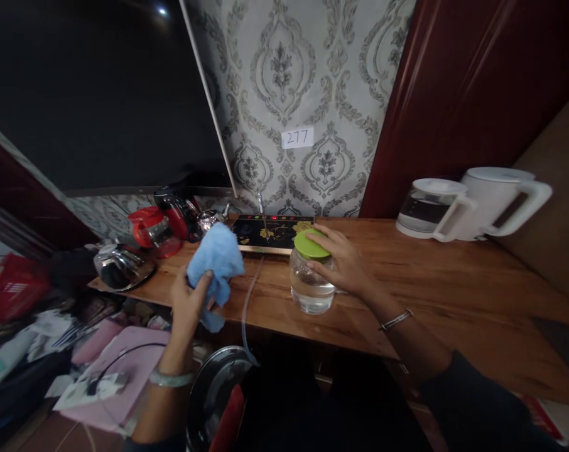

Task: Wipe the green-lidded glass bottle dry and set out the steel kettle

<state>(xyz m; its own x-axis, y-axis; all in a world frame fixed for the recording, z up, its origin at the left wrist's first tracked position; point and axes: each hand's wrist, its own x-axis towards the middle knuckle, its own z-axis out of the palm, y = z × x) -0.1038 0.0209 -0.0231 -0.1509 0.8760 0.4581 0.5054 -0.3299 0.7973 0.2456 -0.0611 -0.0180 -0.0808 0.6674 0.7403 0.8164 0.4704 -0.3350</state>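
My left hand [190, 301] is closed around a crumpled light-blue cloth [217, 263] at the wooden table's front edge [284, 326]; my right hand [343, 260] grips the green-lidded clear glass jar [311, 276], with bare tabletop to its right.

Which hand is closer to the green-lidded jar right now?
Right. The right hand grips the jar at its lid; the left hand holds a blue cloth off to its left.

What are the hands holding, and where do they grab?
Left hand clutches a bunched blue cloth. Right hand grips the glass jar at its green lid.
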